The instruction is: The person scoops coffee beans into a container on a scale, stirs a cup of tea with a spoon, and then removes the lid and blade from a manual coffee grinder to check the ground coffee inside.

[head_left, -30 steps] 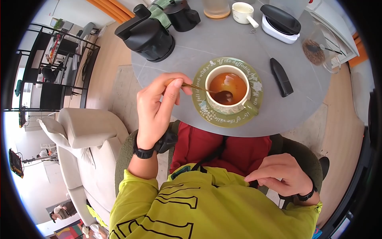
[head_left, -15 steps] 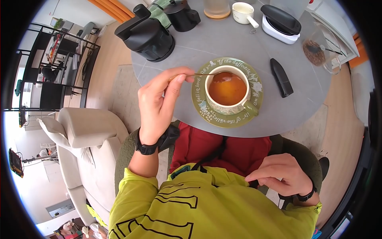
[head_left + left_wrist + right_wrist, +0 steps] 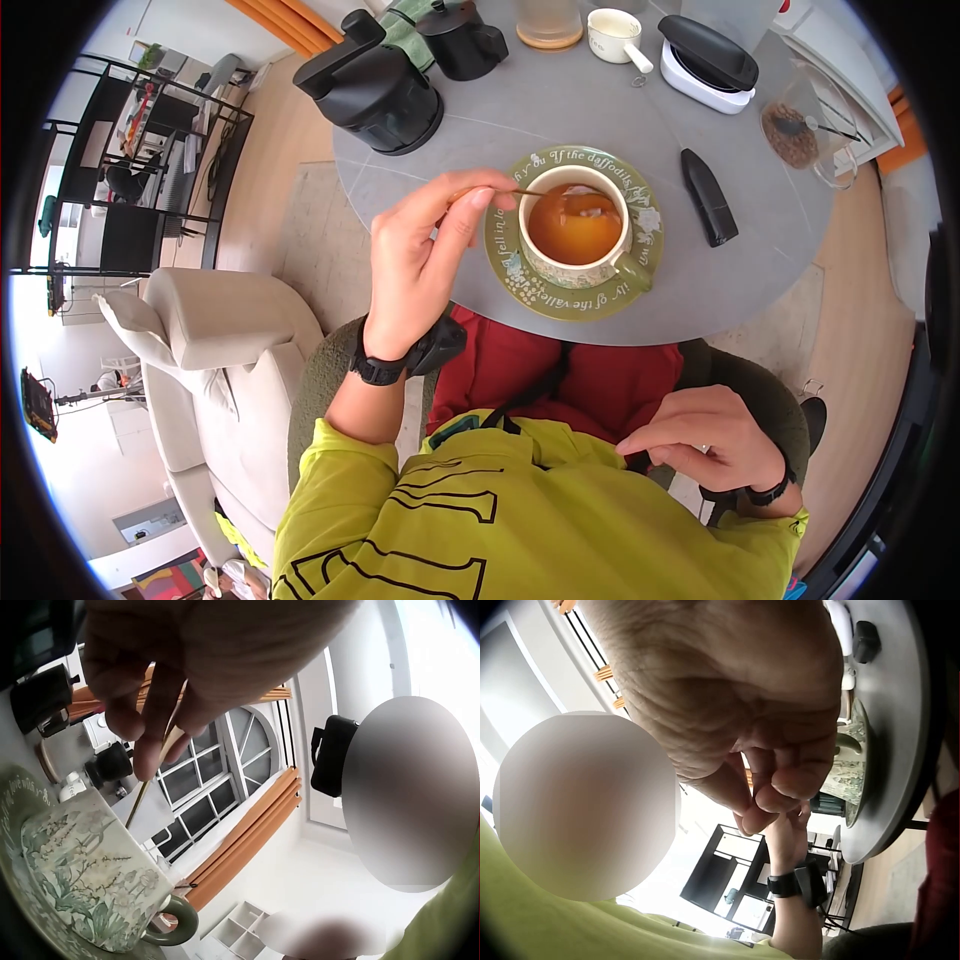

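Observation:
My left hand (image 3: 425,250) pinches the thin handle of a gold spoon (image 3: 514,190) between thumb and fingers, left of a floral cup (image 3: 568,277). The spoon's bowl lies in the amber liquid (image 3: 570,232). The cup stands on a green saucer (image 3: 505,275), its green handle toward the lower right. In the left wrist view the spoon (image 3: 136,805) slopes down behind the cup's rim (image 3: 90,870). Over the lap, away from the cup, hangs my right hand (image 3: 715,435), fingers loosely curled and holding nothing; the right wrist view shows the same of the hand (image 3: 742,712).
A black kettle (image 3: 385,100) and a black pot (image 3: 462,45) stand at the table's back left. Behind the cup is a small white cup (image 3: 612,38); to the right lie a black device (image 3: 709,198), a white scale with a black lid (image 3: 700,85) and a clear container (image 3: 792,135).
The spoon has swung from the cup's lower middle to its upper part. Most recently my left hand has moved a little to the right. My right hand stays where it was.

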A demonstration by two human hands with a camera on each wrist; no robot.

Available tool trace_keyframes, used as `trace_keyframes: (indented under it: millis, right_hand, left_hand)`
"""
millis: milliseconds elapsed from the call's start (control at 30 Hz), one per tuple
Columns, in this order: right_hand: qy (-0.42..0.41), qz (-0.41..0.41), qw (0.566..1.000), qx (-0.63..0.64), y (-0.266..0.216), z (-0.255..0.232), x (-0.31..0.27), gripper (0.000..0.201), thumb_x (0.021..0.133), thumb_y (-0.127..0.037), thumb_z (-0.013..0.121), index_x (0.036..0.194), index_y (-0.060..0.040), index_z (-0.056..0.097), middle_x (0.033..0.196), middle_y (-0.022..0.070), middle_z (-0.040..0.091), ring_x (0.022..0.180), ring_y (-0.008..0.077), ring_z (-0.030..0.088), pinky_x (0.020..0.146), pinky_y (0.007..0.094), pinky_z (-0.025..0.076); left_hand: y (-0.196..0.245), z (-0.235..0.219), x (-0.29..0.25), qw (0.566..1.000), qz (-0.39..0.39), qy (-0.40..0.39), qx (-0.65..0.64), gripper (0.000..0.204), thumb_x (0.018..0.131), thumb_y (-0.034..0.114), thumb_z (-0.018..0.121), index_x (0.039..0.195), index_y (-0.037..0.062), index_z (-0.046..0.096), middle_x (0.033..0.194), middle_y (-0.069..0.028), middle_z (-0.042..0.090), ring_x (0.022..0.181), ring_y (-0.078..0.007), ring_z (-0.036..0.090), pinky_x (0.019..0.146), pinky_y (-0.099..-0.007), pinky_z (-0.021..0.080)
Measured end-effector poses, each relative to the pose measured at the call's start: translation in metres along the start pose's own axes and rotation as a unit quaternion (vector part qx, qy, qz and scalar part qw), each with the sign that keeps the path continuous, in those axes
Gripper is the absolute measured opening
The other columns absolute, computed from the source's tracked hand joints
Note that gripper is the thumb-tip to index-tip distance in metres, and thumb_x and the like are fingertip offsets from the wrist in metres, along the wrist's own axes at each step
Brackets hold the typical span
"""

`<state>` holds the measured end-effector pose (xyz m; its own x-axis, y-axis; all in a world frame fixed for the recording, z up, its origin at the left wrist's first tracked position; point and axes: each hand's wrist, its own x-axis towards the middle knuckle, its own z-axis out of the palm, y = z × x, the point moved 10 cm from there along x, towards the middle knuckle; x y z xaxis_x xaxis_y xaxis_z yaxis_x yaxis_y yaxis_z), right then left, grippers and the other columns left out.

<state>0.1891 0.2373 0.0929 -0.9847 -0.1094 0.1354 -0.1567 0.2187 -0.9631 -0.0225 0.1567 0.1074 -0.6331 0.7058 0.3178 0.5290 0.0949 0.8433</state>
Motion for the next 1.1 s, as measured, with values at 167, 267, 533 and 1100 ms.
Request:
trace_keyframes:
  millis: [167,267,533,1100]
  right_hand:
    - [0.004,-0.002,1.000,0.001,0.000,-0.001,-0.001,0.032,0.076,0.004,0.066,0.105,-0.0085,0.068,0.072,0.0055,0.060,0.059,0.0202,0.057,0.052,0.0295,0.044]
    - [0.006,0.001,1.000,0.006,0.001,0.000,-0.001,0.032,0.076,0.004,0.066,0.105,-0.0088,0.068,0.072,0.0055,0.061,0.059,0.0202,0.057,0.052,0.0295,0.044]
    - [-0.007,0.006,1.000,-0.003,0.002,0.002,0.000,0.031,0.077,0.003,0.065,0.106,-0.0091,0.068,0.071,0.0054,0.060,0.058,0.0206,0.057,0.052,0.0300,0.044]
    - [-0.004,0.009,1.000,0.000,0.004,0.001,0.000,0.031,0.077,0.003,0.066,0.105,-0.0096,0.068,0.071,0.0052,0.060,0.058,0.0203,0.056,0.052,0.0297,0.044]
  left_hand:
    - [0.013,-0.012,-0.002,0.993,0.066,0.042,0.093,0.015,0.094,0.006,0.054,0.099,0.0008,0.067,0.076,-0.0049,0.068,0.061,-0.0069,0.053,0.056,-0.0212,0.044]
    - [0.013,-0.020,-0.007,0.994,0.044,0.044,0.089,0.015,0.094,0.006,0.053,0.098,0.0007,0.066,0.075,-0.0043,0.066,0.060,-0.0066,0.052,0.056,-0.0210,0.043]
    - [0.002,0.002,-0.010,0.999,-0.011,-0.018,-0.040,0.017,0.096,0.008,0.052,0.100,0.0009,0.066,0.079,-0.0020,0.068,0.059,-0.0061,0.050,0.055,-0.0205,0.043]
    - [0.008,-0.014,-0.011,0.999,0.008,0.000,0.031,0.015,0.094,0.007,0.053,0.098,0.0012,0.066,0.078,-0.0036,0.067,0.057,-0.0066,0.050,0.054,-0.0211,0.042]
